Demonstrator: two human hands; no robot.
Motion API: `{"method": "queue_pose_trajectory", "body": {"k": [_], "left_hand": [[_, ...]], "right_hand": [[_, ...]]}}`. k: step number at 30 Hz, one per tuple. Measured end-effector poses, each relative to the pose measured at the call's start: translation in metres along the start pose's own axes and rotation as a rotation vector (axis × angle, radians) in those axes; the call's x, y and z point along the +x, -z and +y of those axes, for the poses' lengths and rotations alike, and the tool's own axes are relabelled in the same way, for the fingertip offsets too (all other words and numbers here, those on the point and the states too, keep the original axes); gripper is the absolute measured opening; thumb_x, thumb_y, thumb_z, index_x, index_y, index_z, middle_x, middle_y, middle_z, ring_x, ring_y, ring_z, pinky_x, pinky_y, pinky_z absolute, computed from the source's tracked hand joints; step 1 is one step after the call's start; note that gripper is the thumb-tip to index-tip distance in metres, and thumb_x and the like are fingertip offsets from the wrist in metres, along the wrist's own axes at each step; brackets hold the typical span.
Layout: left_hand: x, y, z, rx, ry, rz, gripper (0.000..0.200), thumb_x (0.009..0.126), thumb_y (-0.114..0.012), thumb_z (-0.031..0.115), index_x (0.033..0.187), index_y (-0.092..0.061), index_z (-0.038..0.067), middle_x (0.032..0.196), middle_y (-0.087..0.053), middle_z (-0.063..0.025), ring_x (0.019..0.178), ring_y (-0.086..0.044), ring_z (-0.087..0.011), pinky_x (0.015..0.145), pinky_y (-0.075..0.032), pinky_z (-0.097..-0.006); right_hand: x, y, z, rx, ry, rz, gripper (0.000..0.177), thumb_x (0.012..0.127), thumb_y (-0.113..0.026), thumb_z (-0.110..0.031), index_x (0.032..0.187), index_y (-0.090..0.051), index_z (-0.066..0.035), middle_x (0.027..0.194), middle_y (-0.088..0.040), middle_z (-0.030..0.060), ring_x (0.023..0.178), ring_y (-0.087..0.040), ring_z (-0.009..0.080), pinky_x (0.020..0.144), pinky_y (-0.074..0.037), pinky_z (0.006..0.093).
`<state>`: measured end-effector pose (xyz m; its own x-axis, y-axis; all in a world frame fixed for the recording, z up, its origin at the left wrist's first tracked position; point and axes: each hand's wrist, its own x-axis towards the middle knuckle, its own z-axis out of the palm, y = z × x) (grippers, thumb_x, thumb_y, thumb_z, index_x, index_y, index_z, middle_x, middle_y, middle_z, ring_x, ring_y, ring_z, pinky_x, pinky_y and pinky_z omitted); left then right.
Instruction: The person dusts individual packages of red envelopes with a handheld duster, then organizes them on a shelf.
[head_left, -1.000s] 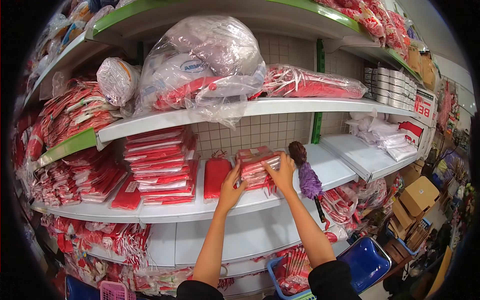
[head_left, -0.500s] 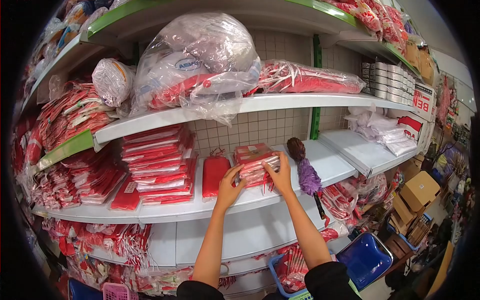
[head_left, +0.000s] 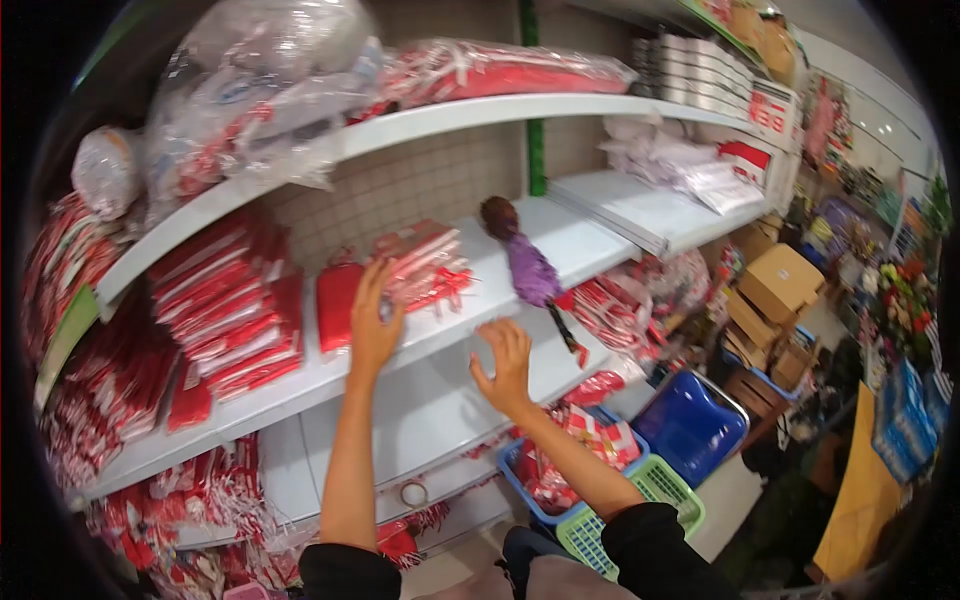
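Observation:
A small stack of red and white packets in clear plastic (head_left: 425, 262) lies on the middle shelf, red strings hanging over its front. My left hand (head_left: 376, 325) is at the stack's left side, fingers stretched upward and touching or almost touching it. Nothing is in my right hand (head_left: 505, 365), which hovers in front of the shelf edge with its fingers apart and loosely bent. Just left of my left hand is a flat red packet (head_left: 339, 307). A purple feather duster (head_left: 530, 268) lies to the right of the stack, its handle over the edge.
Tall piles of red packets (head_left: 225, 310) fill the shelf's left part. Big plastic bags (head_left: 255, 90) sit on the shelf above. Below right are a blue basket of red packets (head_left: 515, 470), a green basket (head_left: 675, 490), a blue stool (head_left: 690, 425) and cardboard boxes (head_left: 780, 280).
My right hand has come off the stack and moved down, away from the shelf. My left hand stays by the stack's left side. The view has turned right and down.

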<state>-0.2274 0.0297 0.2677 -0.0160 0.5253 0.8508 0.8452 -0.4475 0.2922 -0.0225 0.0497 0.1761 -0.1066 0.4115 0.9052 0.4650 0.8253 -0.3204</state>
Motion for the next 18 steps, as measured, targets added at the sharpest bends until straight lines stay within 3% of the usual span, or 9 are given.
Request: {"method": "queue_pose_trajectory", "body": {"k": [6,11,15,18], "left_hand": [[-0.014,-0.011,0.045,0.214,-0.172,0.085,0.044,0.078,-0.052,0.0,0.122,-0.052,0.005,0.129,-0.047,-0.015,0.129,-0.035,-0.0315,0.107,-0.023,-0.0459],[-0.097,-0.091,0.08,0.054,-0.137,0.137,0.032,0.074,-0.053,-0.002,0.105,-0.061,0.005,0.122,-0.054,-0.0132,0.126,-0.038,-0.0345,0.106,-0.019,-0.0544],[-0.177,-0.172,0.11,-0.109,-0.179,-0.185,0.033,0.072,-0.055,0.002,0.104,-0.061,0.008,0.119,-0.055,-0.0106,0.124,-0.041,-0.0319,0.106,-0.019,-0.0532],[-0.228,-0.222,0.126,-0.205,-0.17,-0.488,0.04,0.074,-0.055,0.006,0.114,-0.056,0.009,0.128,-0.047,-0.0126,0.127,-0.036,-0.0322,0.106,-0.018,-0.054]], "right_hand": [[-0.122,0.056,0.047,-0.096,-0.321,-0.209,0.034,0.071,-0.061,-0.014,0.103,-0.055,-0.006,0.103,-0.051,0.0155,0.105,-0.044,0.0347,0.09,-0.033,0.0444],[-0.213,0.108,0.112,-0.302,-0.646,-0.366,0.038,0.072,-0.062,-0.018,0.106,-0.054,-0.004,0.097,-0.053,0.0168,0.095,-0.047,0.0365,0.084,-0.037,0.045],[-0.283,0.145,0.149,-0.306,-0.81,-0.388,0.04,0.074,-0.063,-0.023,0.107,-0.053,-0.002,0.098,-0.054,0.0168,0.092,-0.05,0.0364,0.079,-0.041,0.0445],[-0.32,0.173,0.158,-0.37,-0.901,-0.498,0.038,0.075,-0.064,-0.024,0.105,-0.054,-0.003,0.091,-0.058,0.0167,0.085,-0.055,0.0331,0.075,-0.043,0.0416]]}}
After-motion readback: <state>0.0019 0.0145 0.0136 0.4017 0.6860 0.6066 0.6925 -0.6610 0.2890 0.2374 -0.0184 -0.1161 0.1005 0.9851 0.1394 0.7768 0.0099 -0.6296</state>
